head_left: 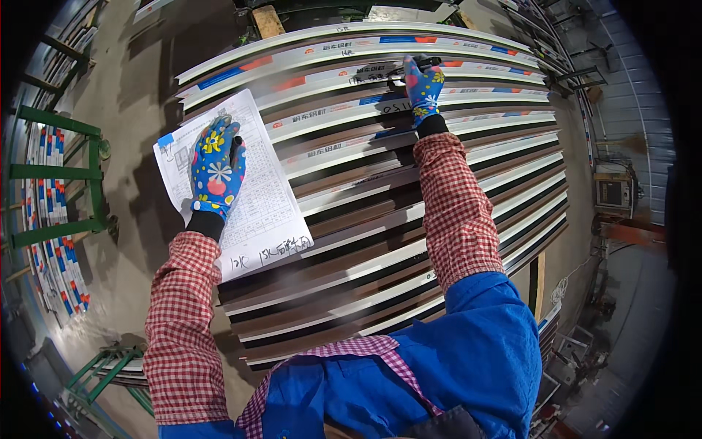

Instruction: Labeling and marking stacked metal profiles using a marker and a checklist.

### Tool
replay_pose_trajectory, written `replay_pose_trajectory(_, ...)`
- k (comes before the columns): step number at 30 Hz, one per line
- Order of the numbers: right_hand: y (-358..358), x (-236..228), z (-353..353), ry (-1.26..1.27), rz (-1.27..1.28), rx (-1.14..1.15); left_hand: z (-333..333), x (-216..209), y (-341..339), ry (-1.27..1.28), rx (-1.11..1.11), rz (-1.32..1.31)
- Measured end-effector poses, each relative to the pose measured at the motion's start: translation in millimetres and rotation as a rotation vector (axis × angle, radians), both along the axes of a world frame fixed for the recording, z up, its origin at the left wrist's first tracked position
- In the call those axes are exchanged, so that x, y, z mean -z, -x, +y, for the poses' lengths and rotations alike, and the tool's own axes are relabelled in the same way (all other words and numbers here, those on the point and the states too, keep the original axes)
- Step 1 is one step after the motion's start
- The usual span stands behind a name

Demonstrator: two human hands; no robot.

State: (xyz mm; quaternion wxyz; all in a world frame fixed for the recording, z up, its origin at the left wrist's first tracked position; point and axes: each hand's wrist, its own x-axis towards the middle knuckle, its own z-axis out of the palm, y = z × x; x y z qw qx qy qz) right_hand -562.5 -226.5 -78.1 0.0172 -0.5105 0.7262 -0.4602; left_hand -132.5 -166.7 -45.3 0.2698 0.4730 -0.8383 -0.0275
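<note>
Long metal profiles (322,117) lie side by side in front of me, white and brown, several with printed protective film. My right hand (425,91), in a blue flowered glove, grips a black marker (431,62) over one of the far profiles. Dark handwriting (369,76) shows on the film just left of that hand. On the left, my left hand (216,162), gloved alike, lies flat on a stack of paper sheets (252,227) resting across the profiles' left ends. A printed table and a handwritten line show on the top sheet; a blue clip-like patch (166,139) is at its corner.
A green metal rack (55,172) with more film-wrapped profiles stands at the left. Another green frame (102,373) is at the lower left. A wooden block (268,22) sits beyond the far profiles. Equipment (614,192) and a coiled cable (559,289) are on the right.
</note>
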Motion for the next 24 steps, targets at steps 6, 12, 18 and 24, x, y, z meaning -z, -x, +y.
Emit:
replay_pose_trajectory(6, 17.4, 20.6, -5.1, 0.193, -0.137, -0.1, -0.7, -0.5, 5.7, -0.003, 0.019, 0.026)
replay_pose_trajectory(12, 13.9, 14.7, -5.4, 0.158, -0.081, -0.067, -0.5, 0.1, 2.4, -0.01, -0.002, 0.022)
replay_pose_trajectory(18, 38.9, 19.1, -7.3, 0.366, -0.177, 0.023, 0.1, -0.3, 6.4, 0.013, 0.012, 0.036)
replay_pose_trajectory(24, 46.9, 26.8, -14.1, 0.124, 0.035, 0.043, -0.2, -0.8, 3.2, -0.001, 0.001, 0.019)
